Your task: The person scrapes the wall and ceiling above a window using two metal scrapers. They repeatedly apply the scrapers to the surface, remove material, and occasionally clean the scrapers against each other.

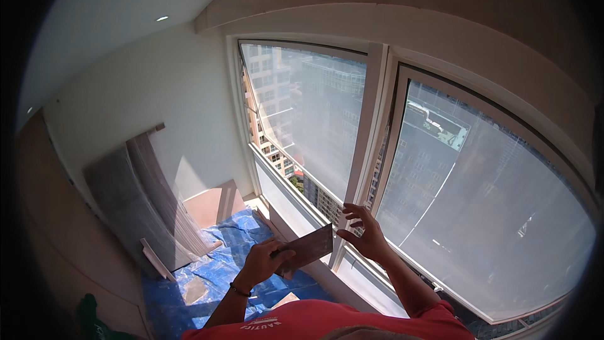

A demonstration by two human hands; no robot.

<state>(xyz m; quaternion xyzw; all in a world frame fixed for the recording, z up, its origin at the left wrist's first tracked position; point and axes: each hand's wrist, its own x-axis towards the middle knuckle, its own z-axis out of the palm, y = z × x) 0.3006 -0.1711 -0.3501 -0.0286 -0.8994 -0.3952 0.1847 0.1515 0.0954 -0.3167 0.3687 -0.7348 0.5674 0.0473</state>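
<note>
My left hand [264, 260] grips one end of a thin, dark brown rectangular plate [310, 249], thumb on its near face. The plate tilts up to the right in front of the window sill; its far side is hidden. Just beyond the plate's right end is my right hand [367, 237], raised with fingers apart and nothing in it. Those fingers overlap the lower part of the window mullion [361, 165] in view; I cannot tell whether they touch it.
The left window sash [311, 108] is tilted outward, leaving a gap at its bottom, high above the street. A right window [472, 208] stands beside it. Dust-covered sheeting [141, 198] leans on the left wall. Blue tarpaulin [236, 236] covers the floor. A green object [96, 321] lies lower left.
</note>
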